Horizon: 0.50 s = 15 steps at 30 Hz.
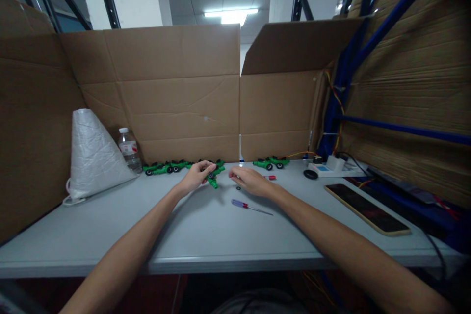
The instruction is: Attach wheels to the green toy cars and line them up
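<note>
My left hand is closed round a green toy car, which is held tilted just above the table. Part of the car is covered by my fingers. To its right, my right hand is curled with the fingertips together; whatever they pinch, if anything, is hidden. Just below those fingers a small black round piece lies on the table. A screwdriver with a clear purple and red handle lies nearer to me, its shaft pointing right. Behind my right wrist a red-tipped handle shows.
Several green toy cars line the back left, and more toy cars stand at back right. A white bag and water bottle are left. A black ring, power strip and phone are right. Cardboard walls enclose the table.
</note>
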Available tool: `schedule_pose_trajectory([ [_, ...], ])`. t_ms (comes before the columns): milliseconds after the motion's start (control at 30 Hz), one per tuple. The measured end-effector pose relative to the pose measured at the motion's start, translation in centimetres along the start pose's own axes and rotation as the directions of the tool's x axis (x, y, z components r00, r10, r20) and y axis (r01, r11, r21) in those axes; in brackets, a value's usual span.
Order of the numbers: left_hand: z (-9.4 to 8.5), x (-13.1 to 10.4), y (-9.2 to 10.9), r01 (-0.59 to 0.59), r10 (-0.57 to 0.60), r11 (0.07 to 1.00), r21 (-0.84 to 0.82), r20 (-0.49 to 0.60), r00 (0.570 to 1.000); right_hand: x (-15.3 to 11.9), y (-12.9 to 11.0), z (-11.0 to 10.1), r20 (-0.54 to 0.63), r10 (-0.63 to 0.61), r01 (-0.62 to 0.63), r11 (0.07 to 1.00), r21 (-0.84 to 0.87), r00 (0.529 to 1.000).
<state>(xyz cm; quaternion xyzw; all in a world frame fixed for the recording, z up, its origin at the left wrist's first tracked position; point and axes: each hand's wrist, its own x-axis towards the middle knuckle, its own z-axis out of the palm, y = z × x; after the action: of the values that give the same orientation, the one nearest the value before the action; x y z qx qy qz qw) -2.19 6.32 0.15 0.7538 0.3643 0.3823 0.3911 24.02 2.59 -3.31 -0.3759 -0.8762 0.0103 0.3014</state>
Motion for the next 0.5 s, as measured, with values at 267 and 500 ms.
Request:
schedule_pose_trajectory([
  [267, 0.02, -0.15, -0.15, -0.004, 0.004, 1.000, 0.005, 0.038, 0.999, 0.14, 0.20, -0.07, 0.035, 0.046, -0.044, 0.998, -0.045, 0.998],
  [500, 0.05, -0.23, 0.00, 0.001, -0.002, 1.000, 0.014, 0.040, 0.999, 0.16, 0.48, 0.21, 0.022, -0.004, 0.005, 0.998, -0.059, 1.000],
])
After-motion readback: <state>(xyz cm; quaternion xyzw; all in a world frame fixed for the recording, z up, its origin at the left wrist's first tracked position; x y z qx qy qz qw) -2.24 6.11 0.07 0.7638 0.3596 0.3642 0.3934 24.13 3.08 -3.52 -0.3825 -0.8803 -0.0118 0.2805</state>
